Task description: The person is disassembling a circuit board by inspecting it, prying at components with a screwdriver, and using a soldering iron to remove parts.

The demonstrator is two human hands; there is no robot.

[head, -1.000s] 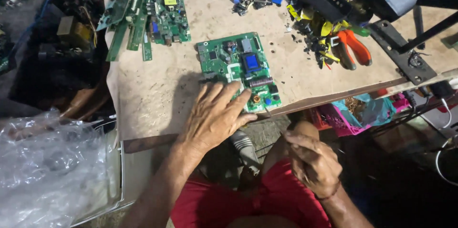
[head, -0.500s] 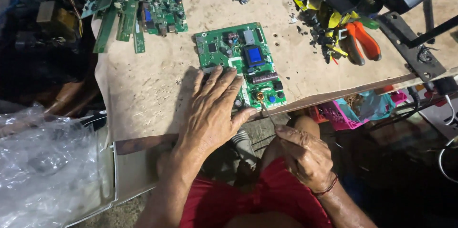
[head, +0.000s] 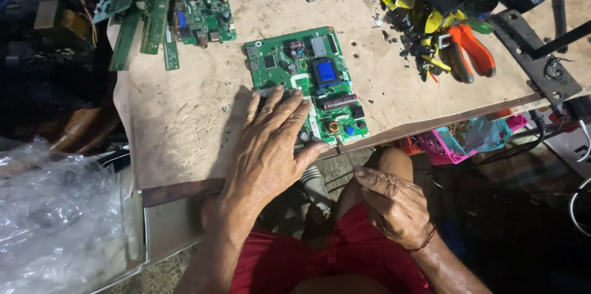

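a cluttered wooden worktop [head: 184,121] carries the green circuit board [head: 308,81] near its front edge; the left hand [head: 271,146], flat and open, has slid further onto it, while the right hand [head: 394,208] pinches a thin wire [head: 346,155] below.

Bare forearms, no sleeves. Left hand [head: 271,146] centre frame, no rings. Right hand [head: 394,205] lower right of centre, thin red cord bracelet [head: 425,245] at wrist. Red shorts [head: 332,263] bottom centre.
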